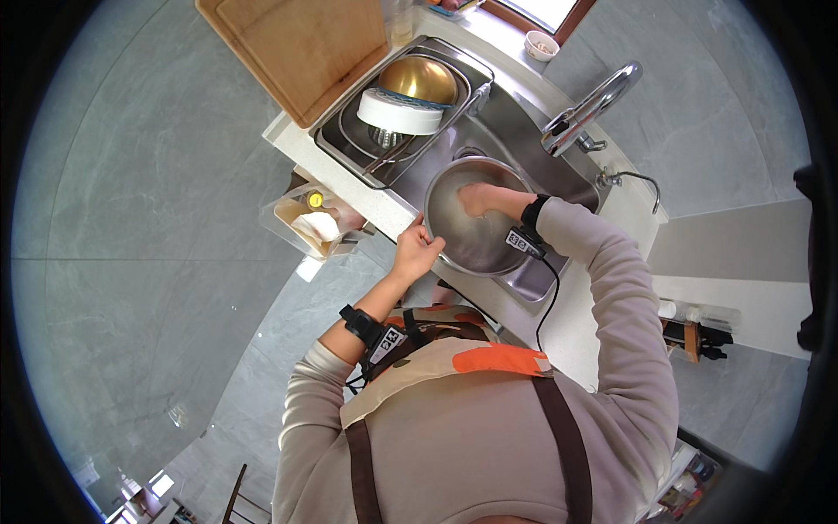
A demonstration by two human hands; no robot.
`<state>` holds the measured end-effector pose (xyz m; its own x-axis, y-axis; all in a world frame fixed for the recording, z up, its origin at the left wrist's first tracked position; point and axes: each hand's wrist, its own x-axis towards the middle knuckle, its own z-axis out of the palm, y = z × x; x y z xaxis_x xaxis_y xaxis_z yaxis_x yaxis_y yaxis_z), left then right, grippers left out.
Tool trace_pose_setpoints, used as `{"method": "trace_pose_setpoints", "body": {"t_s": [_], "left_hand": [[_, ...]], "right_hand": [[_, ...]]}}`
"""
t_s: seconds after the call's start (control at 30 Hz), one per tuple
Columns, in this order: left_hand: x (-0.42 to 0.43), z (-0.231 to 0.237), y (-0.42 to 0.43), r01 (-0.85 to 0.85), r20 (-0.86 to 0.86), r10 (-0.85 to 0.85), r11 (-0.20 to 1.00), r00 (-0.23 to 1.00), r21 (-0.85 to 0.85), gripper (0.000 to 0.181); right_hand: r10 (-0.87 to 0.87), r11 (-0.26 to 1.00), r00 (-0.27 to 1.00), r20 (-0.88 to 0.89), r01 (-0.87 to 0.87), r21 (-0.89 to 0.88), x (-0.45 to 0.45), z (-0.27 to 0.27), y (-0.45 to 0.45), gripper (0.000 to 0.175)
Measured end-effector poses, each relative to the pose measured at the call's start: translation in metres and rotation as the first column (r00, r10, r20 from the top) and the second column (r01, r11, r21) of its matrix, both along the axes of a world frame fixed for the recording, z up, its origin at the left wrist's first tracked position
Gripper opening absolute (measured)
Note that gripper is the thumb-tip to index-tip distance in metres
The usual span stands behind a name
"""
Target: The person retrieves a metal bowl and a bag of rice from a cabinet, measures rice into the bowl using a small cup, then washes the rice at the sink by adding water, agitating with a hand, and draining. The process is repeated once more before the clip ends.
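Observation:
A large stainless steel bowl [452, 252] of cloudy water sits over the sink basin [524, 141], near the counter's front edge. My left hand [418, 249] grips the bowl's rim on its left side, thumb and fingers at the edge. Inside the bowl, my right hand [474, 198] is dipped in the water up to about the knuckles. The murky water hides its fingers, so what they touch or hold does not show. A strapped device [524, 242] with a black cable hangs at my right wrist, just over the bowl's rim.
Left in the sink, a wire rack [376, 183] holds a gold-coloured bowl [419, 77] and a white round container [400, 112]. A chrome faucet [592, 108] arches behind the bowl; a thinner tap [638, 177] stands right. A wooden cutting board [301, 52] leans at the counter's left end.

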<state>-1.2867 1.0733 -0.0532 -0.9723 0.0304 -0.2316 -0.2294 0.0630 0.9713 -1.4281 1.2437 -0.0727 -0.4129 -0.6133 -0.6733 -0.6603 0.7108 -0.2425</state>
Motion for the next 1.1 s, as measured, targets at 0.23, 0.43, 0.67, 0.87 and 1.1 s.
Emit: {"method": "trace_pose_setpoints", "body": {"t_s": [0.23, 0.43, 0.67, 0.87, 1.1], "left_hand": [[0.000, -0.016, 0.003, -0.037, -0.187, 0.026, 0.998, 0.982, -0.052, 0.023], [0.002, -0.015, 0.002, -0.047, -0.167, 0.038, 0.997, 0.985, -0.054, 0.024], [0.001, -0.014, 0.002, -0.036, -0.141, 0.028, 0.998, 0.990, -0.051, 0.024], [0.001, -0.007, 0.000, -0.023, -0.085, 0.021, 1.000, 0.996, -0.016, 0.023], [0.002, 0.002, -0.002, 0.029, -0.032, -0.031, 0.997, 0.999, -0.072, 0.024]], "right_hand": [[0.140, 0.965, 0.843, 0.519, -0.233, 0.119, 0.035, -0.013, -0.010, 0.038], [0.059, 0.927, 0.997, 0.053, -0.075, 0.367, 0.004, 0.013, 0.008, 0.022], [0.044, 0.962, 0.982, -0.185, -0.091, -0.257, 0.028, 0.021, -0.030, 0.026], [0.217, 0.975, 0.845, 0.490, -0.212, -0.067, 0.058, 0.030, -0.022, 0.028], [0.143, 0.868, 0.972, 0.186, -0.213, 0.448, 0.019, 0.032, 0.005, 0.026]]}}
